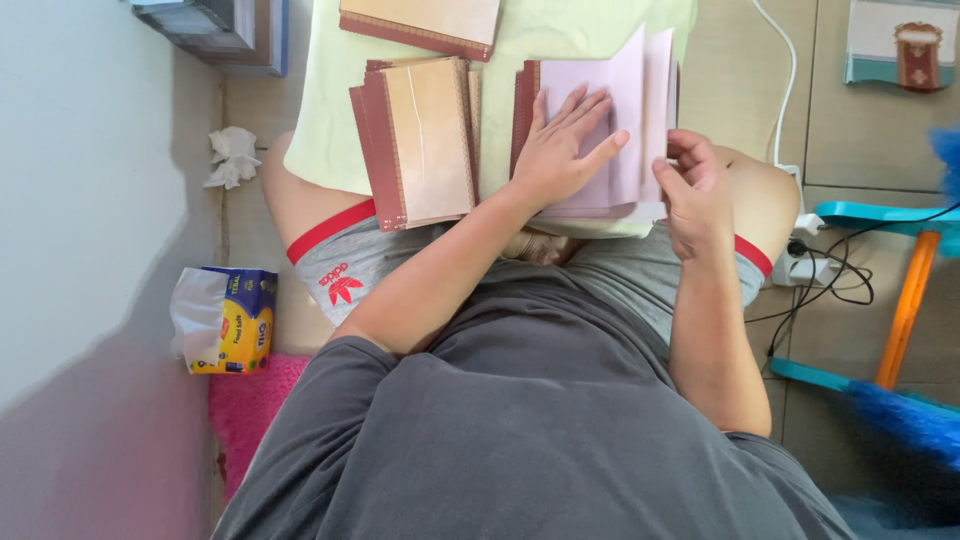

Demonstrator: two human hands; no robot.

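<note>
The open booklet (600,130) lay on the green cloth (520,40) across the person's lap. The left hand (560,150) pressed flat, fingers spread, on its pale page; the right hand (695,190) pinched its page edges. Closed booklets (425,140) lay just beside it.

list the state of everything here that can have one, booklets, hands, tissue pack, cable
open booklet: open, pale pages fanned
left hand: flat on the open booklet's pages
right hand: pinching the page edges
closed booklets: shut, stacked askew on the green cloth
tissue pack: opened, plastic loose at one end
white cable: runs to the power strip
crumpled tissue: balled up on the floor
</note>
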